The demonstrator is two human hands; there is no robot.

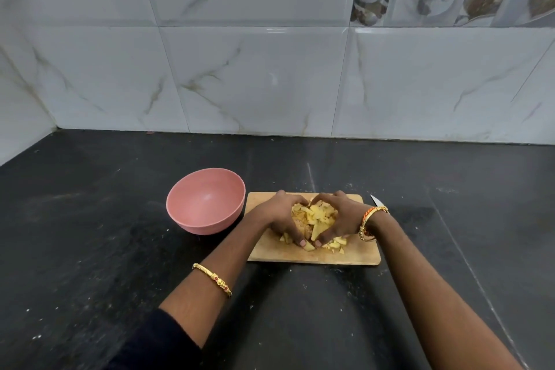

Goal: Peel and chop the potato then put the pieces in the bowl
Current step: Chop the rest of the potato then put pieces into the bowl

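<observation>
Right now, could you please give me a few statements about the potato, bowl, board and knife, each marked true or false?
1. The pink bowl already holds potato pieces. False: it is empty.
2. The left hand and right hand cup the potato pieces on the cutting board. True.
3. The bowl stands right of the board. False: it stands left.
4. The knife lies on the counter beyond the board's right edge. True.
5. The right hand holds the knife. False: nobody holds it.

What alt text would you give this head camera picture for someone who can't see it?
Two hands, the left hand and the right hand, cup a heap of chopped potato pieces together on a wooden cutting board. An empty pink bowl stands just left of the board on a black counter, and a knife tip shows behind the right wrist.
</observation>
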